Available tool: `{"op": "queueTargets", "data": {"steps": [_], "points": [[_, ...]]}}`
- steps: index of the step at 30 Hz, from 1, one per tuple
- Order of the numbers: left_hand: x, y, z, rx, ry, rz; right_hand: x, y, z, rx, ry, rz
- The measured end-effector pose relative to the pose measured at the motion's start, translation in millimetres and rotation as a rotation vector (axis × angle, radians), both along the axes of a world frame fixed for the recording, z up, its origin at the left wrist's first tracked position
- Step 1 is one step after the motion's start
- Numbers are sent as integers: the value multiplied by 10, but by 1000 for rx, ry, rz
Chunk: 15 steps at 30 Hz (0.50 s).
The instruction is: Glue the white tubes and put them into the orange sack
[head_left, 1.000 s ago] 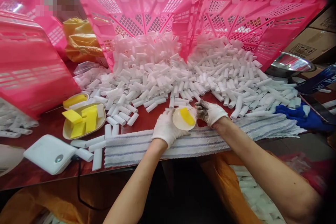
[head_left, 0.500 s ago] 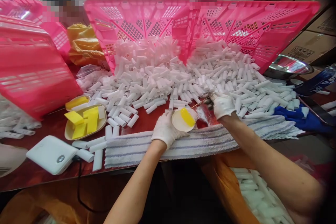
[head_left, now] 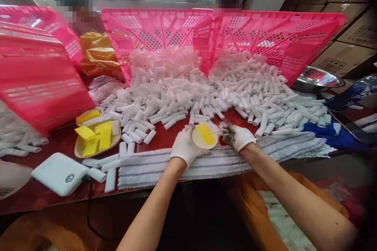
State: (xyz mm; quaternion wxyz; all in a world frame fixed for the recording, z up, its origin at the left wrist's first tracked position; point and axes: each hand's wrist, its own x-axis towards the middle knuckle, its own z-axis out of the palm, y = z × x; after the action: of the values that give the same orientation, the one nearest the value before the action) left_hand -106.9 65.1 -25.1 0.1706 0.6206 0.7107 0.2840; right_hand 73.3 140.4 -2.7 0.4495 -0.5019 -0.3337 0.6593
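Note:
My left hand (head_left: 188,147), in a white glove, is closed on a small round pale dish (head_left: 198,141) above a striped towel (head_left: 153,170). A yellow piece (head_left: 207,134) lies in the dish. My right hand (head_left: 238,136), gloved too with darkened fingertips, pinches a thin stick (head_left: 217,131); its tip reaches the yellow piece. Just beyond both hands spreads a heap of short white plastic tubes (head_left: 176,94). To the left, a cream tray (head_left: 116,141) holds several yellow blocks (head_left: 103,135).
Pink crates (head_left: 165,27) stand behind the tubes, another pink crate (head_left: 38,74) at left. A white box with a cable (head_left: 61,173) sits near the front left edge. At right are a steel bowl (head_left: 319,78), a blue cloth (head_left: 326,133) and a dark blue bottle (head_left: 350,92). Two people sit beyond the crates.
My right hand has moved left and down from the tube heap, bringing the stick to the yellow piece in the dish. My left hand keeps its hold. The camera view has shifted slightly.

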Motion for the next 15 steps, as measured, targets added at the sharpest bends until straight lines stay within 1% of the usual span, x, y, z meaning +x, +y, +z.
{"op": "queueTargets", "data": {"steps": [3, 6, 8, 11, 13, 15], "points": [[-4, 20, -28, 15, 6, -7, -31, -13, -17, -75, -10, -7], [-6, 24, -32, 6, -3, -9, -42, -70, -32, -68, -30, -31], [-6, 16, -18, 1, -15, -10, 13, -85, -36, 7, -79, -48], [-6, 0, 14, -10, -36, -11, 164, -56, 2, 180, -189, -63], [-7, -7, 31, -12, -47, -21, 232, -43, 73, 281, -241, -77], [-7, -12, 43, -2, -53, -31, 209, -75, 172, 357, -283, -72]]}}
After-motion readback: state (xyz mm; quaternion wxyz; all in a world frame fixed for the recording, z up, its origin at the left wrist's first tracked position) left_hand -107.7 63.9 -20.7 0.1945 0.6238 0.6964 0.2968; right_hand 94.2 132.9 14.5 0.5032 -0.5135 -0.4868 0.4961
